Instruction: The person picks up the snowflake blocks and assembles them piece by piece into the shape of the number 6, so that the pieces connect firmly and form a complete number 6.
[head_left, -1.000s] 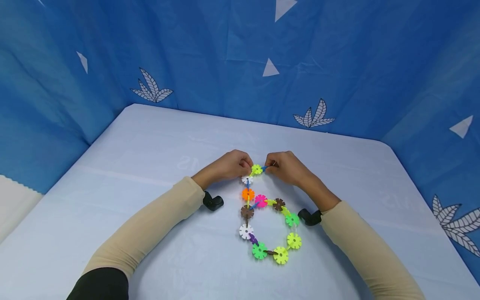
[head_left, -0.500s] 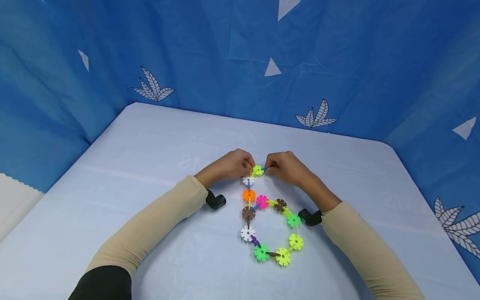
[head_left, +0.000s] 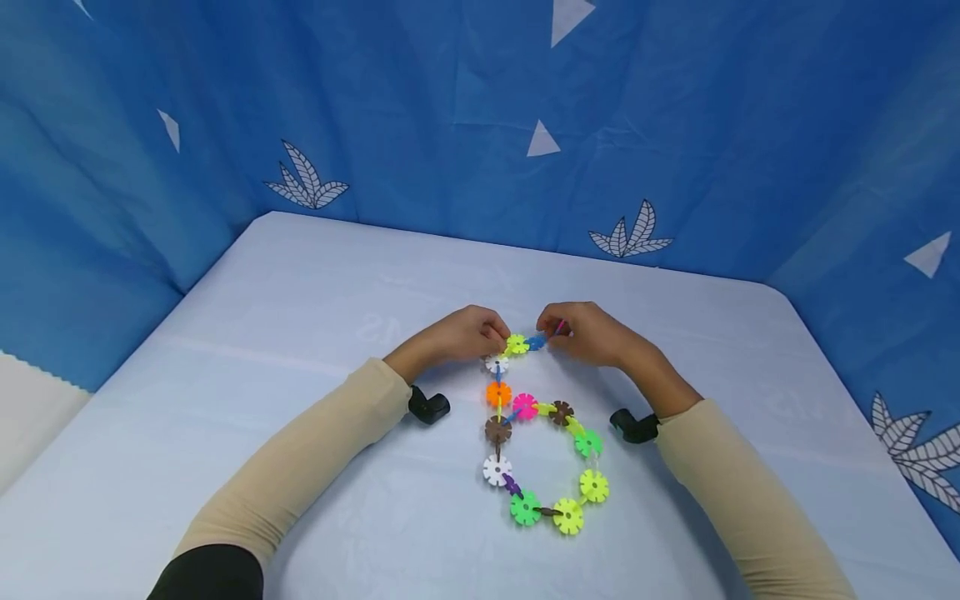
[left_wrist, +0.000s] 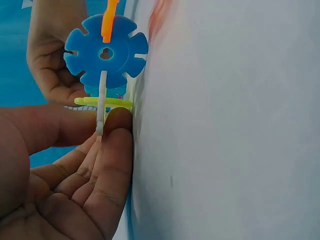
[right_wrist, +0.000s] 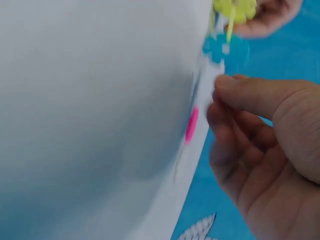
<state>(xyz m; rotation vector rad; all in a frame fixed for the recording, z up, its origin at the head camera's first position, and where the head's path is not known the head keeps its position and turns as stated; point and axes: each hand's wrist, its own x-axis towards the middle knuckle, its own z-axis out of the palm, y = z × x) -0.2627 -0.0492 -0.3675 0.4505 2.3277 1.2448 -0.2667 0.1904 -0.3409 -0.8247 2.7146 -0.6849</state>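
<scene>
A chain of notched plastic discs stands on the white table, with a closed ring at its near end. My left hand (head_left: pixel 468 333) pinches the chain's far end, thumb and forefinger at the edge of a white disc (left_wrist: pixel 100 117) beside a yellow disc (left_wrist: pixel 112 101). A blue disc (left_wrist: pixel 106 52) and an orange disc (head_left: pixel 498 394) follow toward the ring. Beyond the upper yellow disc (head_left: pixel 517 344) sits another blue disc (right_wrist: pixel 226 48) at the tip. My right hand (head_left: pixel 588 333) is apart from that tip, fingers loosely bent, with a pink piece (right_wrist: pixel 192 125) close by its fingertips.
The ring includes a pink disc (head_left: pixel 525 407), a brown disc (head_left: pixel 498 430), a green disc (head_left: pixel 525 507) and a white disc (head_left: pixel 497 471). Black wrist cameras, one on the left (head_left: pixel 430 406), are worn on both wrists. A blue patterned curtain (head_left: pixel 420 108) hangs behind the table (head_left: pixel 322 275).
My right hand has moved slightly right, off the blue disc at the chain's tip, which now shows more fully. A pink piece has come into sight by its fingers. The left hand keeps its pinch.
</scene>
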